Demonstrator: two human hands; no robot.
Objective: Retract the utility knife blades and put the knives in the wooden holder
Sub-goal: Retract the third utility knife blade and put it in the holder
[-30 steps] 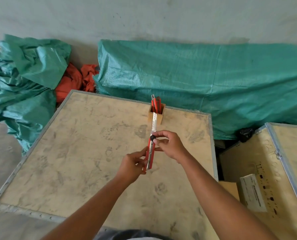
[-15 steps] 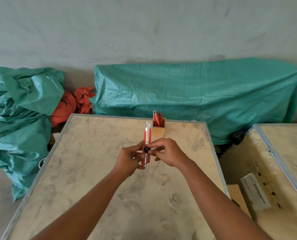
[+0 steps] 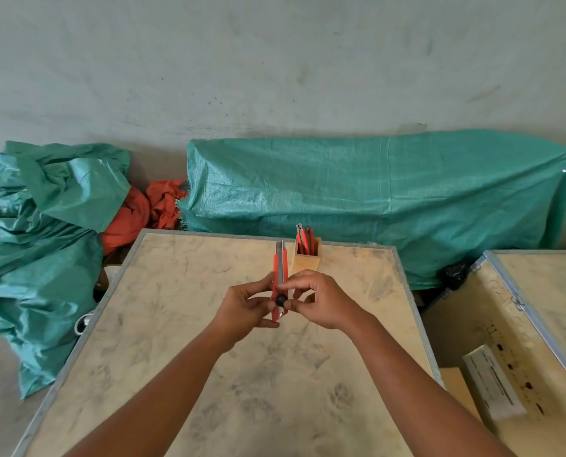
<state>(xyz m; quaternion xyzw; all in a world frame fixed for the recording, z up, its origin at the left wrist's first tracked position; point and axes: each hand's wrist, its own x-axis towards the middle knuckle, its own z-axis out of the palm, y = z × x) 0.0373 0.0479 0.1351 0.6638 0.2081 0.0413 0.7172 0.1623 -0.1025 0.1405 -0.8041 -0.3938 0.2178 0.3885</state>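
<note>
Both hands hold one red utility knife [image 3: 280, 262] upright above the middle of the wooden crate top [image 3: 182, 291]. My left hand [image 3: 242, 305] grips the lower part of the handle. My right hand [image 3: 321, 300] pinches the black slider knob on the knife's front between thumb and forefinger. Only a short metal tip shows above the red body. Behind the knife, near the crate's far edge, stands the small wooden holder [image 3: 306, 260] with several red knives [image 3: 304, 240] standing in it.
Green tarpaulin [image 3: 374, 199] covers a long shape behind the crate, and more tarpaulin is heaped at the left [image 3: 41, 225] with orange cloth [image 3: 143, 209]. A second crate [image 3: 538, 291] stands at the right, with a white box [image 3: 491, 380] in the gap.
The long blade seen a second ago has slid back into the handle, leaving a short tip. The knob moved down the handle under my right fingers, and the view tilted upward.
</note>
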